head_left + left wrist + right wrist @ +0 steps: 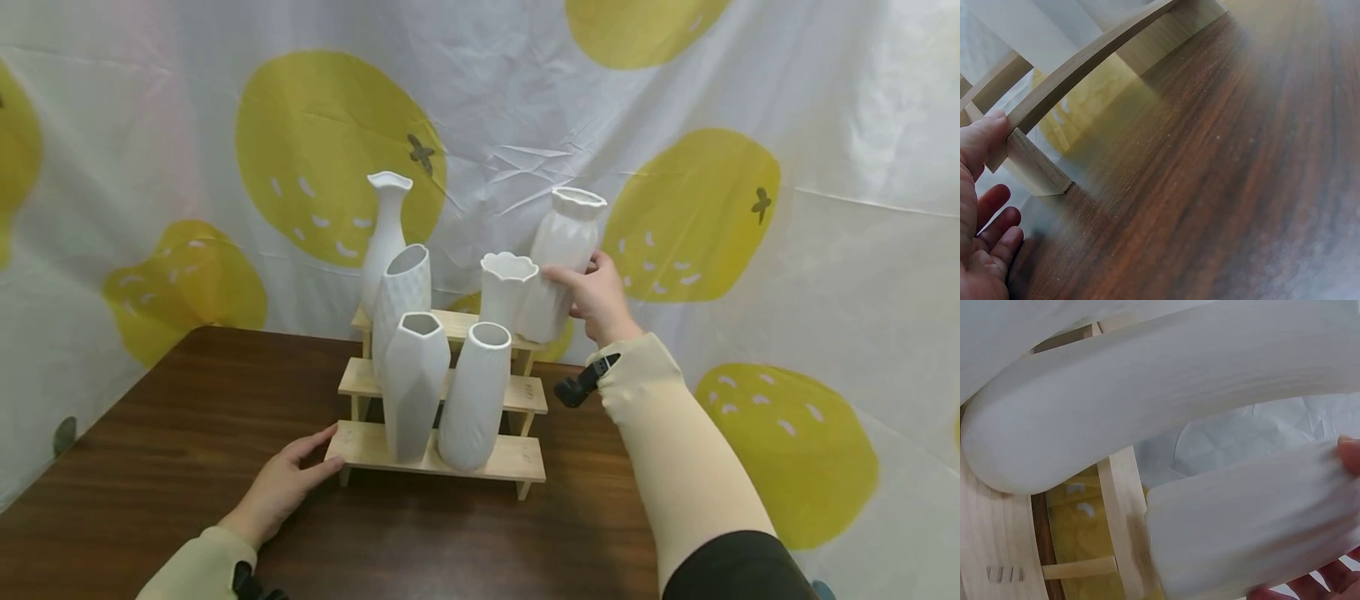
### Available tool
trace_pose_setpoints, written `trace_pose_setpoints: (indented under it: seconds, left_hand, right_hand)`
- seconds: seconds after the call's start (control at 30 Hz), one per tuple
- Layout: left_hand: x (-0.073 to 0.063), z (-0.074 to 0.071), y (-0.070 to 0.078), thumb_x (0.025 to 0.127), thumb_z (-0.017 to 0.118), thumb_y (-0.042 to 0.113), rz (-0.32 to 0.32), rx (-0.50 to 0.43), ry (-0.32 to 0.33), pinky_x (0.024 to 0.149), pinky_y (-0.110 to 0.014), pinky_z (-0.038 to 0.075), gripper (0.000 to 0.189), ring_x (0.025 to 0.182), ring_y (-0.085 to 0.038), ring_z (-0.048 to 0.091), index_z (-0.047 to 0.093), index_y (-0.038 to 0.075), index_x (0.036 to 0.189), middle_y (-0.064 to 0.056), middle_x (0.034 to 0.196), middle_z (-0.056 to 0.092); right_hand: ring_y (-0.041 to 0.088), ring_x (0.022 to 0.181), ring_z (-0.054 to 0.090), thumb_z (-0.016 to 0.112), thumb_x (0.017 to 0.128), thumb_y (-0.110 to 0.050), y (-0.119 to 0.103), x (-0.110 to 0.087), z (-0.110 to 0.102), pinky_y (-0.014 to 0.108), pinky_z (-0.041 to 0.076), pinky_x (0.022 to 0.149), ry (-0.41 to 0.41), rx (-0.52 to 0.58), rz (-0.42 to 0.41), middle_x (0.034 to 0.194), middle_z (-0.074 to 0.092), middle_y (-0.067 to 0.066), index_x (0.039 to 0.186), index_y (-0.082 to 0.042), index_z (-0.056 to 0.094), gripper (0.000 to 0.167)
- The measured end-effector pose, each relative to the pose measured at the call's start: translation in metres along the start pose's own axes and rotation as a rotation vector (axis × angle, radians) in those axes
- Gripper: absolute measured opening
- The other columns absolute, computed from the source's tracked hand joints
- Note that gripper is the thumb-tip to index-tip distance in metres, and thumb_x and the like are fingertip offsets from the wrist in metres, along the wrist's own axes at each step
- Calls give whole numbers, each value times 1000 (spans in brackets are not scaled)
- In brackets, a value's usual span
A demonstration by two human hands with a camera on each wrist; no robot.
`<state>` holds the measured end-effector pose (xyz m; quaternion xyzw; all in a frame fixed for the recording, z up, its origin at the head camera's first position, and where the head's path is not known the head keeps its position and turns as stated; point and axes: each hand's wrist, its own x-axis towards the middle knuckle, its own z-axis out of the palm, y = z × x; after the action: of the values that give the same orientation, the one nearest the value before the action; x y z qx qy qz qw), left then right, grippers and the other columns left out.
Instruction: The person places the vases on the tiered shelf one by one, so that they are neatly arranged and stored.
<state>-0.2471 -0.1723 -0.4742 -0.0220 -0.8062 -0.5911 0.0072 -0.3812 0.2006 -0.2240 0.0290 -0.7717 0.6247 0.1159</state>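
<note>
My right hand (606,302) grips a white fluted vase (564,240) by its side, thumb in front. The vase leans to the right, its base at the right end of the top step of a wooden three-step stand (363,443); whether it touches is unclear. In the right wrist view the held vase (1241,519) is next to a taller-looking white vase (1116,406). My left hand (279,486) holds the left end of the bottom step between thumb and index finger. In the left wrist view its other fingers (1000,228) hang loosely curled below the plank.
A faceted vase (415,392) and a slim round-mouthed vase (476,396) stand on the bottom step. Behind them are a slant-mouthed vase (405,292), a scallop-rimmed vase (506,292) and a narrow-necked vase (386,233). A fruit-print cloth (480,108) hangs behind the brown table (225,400).
</note>
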Motion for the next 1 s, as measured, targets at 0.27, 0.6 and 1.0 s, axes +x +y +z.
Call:
trace_pose_setpoints:
  seconds: [0.27, 0.6, 1.0]
  left_hand:
    - [-1, 1, -2, 87, 71, 36, -4, -20, -7, 111, -56, 17, 70, 140, -38, 24, 42, 11, 146, -18, 150, 35]
    - [-1, 1, 0, 87, 71, 38, -1, 0, -7, 110, -56, 18, 71, 139, -38, 25, 43, 12, 146, -19, 150, 35]
    - [-1, -1, 2, 86, 72, 38, -12, 4, 7, 111, -56, 17, 71, 139, -38, 25, 43, 11, 146, -19, 150, 35]
  right_hand:
    - [30, 115, 51, 75, 80, -24, 1, 8, 16, 54, 48, 83, -39, -2, 16, 133, 47, 14, 141, -6, 34, 76]
    - [32, 111, 52, 68, 86, -22, 4, 10, 24, 49, 50, 72, -63, -20, 21, 131, 48, 18, 141, -7, 34, 67]
    - [31, 113, 51, 69, 85, -22, 5, 12, 29, 52, 50, 78, -75, -19, 11, 132, 49, 18, 143, -8, 34, 69]
